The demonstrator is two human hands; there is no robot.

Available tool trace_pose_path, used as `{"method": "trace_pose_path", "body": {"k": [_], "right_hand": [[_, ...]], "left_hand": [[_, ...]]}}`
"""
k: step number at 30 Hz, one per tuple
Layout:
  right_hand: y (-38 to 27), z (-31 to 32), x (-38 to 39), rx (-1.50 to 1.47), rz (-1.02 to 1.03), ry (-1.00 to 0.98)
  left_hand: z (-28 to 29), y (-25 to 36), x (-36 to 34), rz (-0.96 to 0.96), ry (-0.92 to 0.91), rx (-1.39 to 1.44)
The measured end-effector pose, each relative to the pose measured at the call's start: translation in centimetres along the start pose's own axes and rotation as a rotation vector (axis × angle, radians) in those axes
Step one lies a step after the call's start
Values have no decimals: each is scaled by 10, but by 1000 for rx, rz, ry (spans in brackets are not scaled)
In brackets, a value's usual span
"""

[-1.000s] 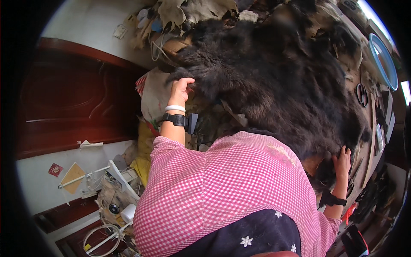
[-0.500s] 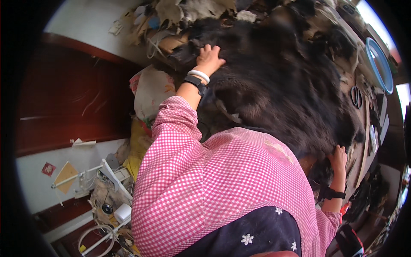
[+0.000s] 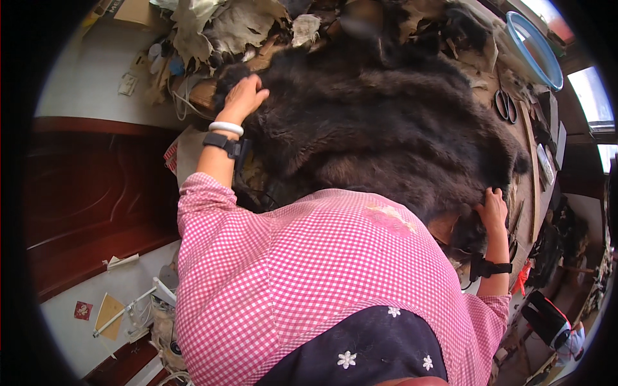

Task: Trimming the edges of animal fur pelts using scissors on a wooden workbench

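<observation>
A large dark brown fur pelt (image 3: 367,122) lies spread and wavy over the work surface in front of me. My left hand (image 3: 246,93) is closed on its upper left edge, fingers curled into the fur, with a white bangle and black strap at the wrist. At the lower right edge, my right hand (image 3: 490,207) grips the fur with bent fingers. A tan patch (image 3: 443,228) shows beside that hand. Black scissors (image 3: 505,105) lie on the board right of the pelt.
Pale hide scraps (image 3: 238,26) pile along the far side. A blue basin (image 3: 534,50) sits at upper right, near a long wooden strip (image 3: 532,180). A red wooden panel (image 3: 90,206) and wall are at left, with white rods (image 3: 129,312) and clutter below.
My left hand has moved forward along the pelt to its upper left, its fingers spreading then curling again. The fur now shows more horizontal ripples. The whole view has shifted.
</observation>
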State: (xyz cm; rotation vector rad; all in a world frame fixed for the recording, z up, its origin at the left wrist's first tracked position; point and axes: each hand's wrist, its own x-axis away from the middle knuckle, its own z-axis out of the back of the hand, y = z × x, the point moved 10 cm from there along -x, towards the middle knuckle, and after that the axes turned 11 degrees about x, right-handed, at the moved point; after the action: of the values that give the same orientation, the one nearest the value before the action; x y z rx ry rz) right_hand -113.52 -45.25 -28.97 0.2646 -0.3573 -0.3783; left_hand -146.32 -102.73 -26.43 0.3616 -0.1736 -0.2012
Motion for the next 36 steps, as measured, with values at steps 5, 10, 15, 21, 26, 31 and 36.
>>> {"method": "trace_pose_path", "body": {"k": [5, 10, 15, 21, 26, 31, 36], "right_hand": [[-2, 3, -4, 29, 2, -52], [3, 3, 0, 6, -29, -47], [12, 0, 6, -10, -37, 142], [7, 7, 0, 3, -28, 29], [1, 6, -9, 66, 45, 2], [-2, 10, -3, 36, 14, -7], [4, 0, 7, -12, -26, 84]], "left_hand": [[-22, 22, -40, -22, 100, 18], [-36, 21, -46, -44, 110, -5], [-36, 30, -5, -184, -28, 27], [-22, 29, 36, -197, 107, 121], [-25, 73, 15, -275, 17, 40], [-51, 55, 9, -73, -139, -70], [-53, 67, 17, -144, -225, -90]]}}
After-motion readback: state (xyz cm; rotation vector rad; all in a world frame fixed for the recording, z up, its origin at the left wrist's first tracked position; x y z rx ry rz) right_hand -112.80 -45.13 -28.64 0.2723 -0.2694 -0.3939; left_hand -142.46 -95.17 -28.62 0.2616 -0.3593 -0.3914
